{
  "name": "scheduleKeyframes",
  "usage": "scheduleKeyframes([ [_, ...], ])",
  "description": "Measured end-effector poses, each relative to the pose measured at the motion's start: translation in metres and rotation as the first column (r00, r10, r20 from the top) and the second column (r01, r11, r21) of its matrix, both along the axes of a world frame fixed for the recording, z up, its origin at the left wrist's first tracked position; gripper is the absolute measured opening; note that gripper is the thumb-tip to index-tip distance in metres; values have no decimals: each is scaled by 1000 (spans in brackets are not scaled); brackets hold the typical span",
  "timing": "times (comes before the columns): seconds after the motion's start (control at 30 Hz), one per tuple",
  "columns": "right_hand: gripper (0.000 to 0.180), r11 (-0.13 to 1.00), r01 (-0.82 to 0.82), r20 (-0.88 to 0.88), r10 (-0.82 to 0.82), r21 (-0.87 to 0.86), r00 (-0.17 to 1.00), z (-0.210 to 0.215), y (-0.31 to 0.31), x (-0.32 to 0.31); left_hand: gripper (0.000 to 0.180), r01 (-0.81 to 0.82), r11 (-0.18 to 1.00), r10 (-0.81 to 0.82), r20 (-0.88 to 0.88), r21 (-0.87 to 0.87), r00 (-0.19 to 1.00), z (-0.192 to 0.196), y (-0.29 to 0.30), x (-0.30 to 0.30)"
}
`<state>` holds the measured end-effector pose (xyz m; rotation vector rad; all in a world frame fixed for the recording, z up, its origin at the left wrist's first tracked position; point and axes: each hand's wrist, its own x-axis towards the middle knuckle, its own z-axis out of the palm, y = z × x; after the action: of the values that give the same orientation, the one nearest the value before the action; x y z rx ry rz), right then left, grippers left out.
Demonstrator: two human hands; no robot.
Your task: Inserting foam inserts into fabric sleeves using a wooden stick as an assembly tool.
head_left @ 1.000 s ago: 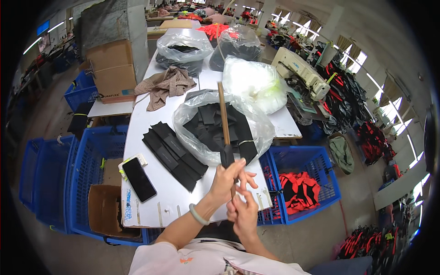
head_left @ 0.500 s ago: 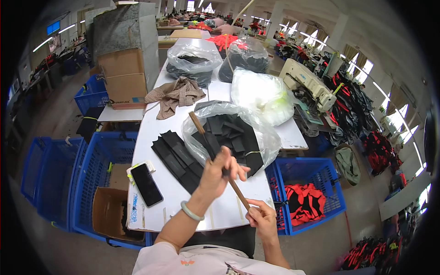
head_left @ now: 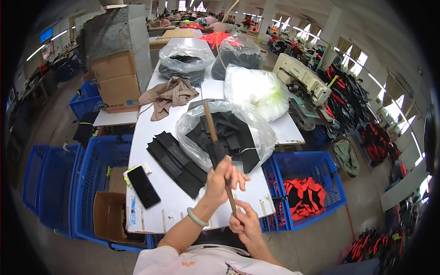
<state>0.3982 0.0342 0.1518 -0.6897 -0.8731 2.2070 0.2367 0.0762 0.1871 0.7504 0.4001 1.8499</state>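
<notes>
A brown wooden stick (head_left: pixel 210 123) slants up from near my body over the table. A black fabric piece (head_left: pixel 217 152) sits around its middle; how it is fixed there I cannot tell. My left hand (head_left: pixel 222 178), with a pale bangle at the wrist, grips the fabric against the stick, its outer fingers loosely spread. Lower down, my right hand (head_left: pixel 245 223) holds the stick's near end. Behind the stick a clear plastic bag (head_left: pixel 268 137) lies open, full of black fabric pieces (head_left: pixel 228 126). Left of it, several black strips (head_left: pixel 176 164) lie fanned on the table.
On the white table (head_left: pixel 178 220) lie a phone (head_left: pixel 144 187) and a brown checked cloth (head_left: pixel 167 98). More filled bags (head_left: pixel 185 66) stand farther back. Blue crates flank the table; the right crate (head_left: pixel 316 213) holds red and black fabric. A sewing machine (head_left: pixel 302 78) stands at right.
The stick has turned more upright, its far end swinging right. My right hand has moved left and slightly down; my left hand has shifted slightly down. The whole view has shifted a little.
</notes>
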Motion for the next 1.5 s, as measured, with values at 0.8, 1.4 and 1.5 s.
scheduleKeyframes([
  [0.8, 25, 986, -70, 432, -3, 154, 902, -40, 11, 29, 32, -709, 656, 657, -268, -258, 705, -39, 27, -32],
  [1.4, 28, 813, 30, 297, -246, 582, 923, -48, 123, -6, 27, -215, 899, -85, -634, -382, 769, -40, -21, -32],
  [1.5, 26, 770, -278, 358, 70, 574, 931, 6, 120, -35, 27, -121, 886, -236, -661, -447, 713, -35, -26, -32],
])
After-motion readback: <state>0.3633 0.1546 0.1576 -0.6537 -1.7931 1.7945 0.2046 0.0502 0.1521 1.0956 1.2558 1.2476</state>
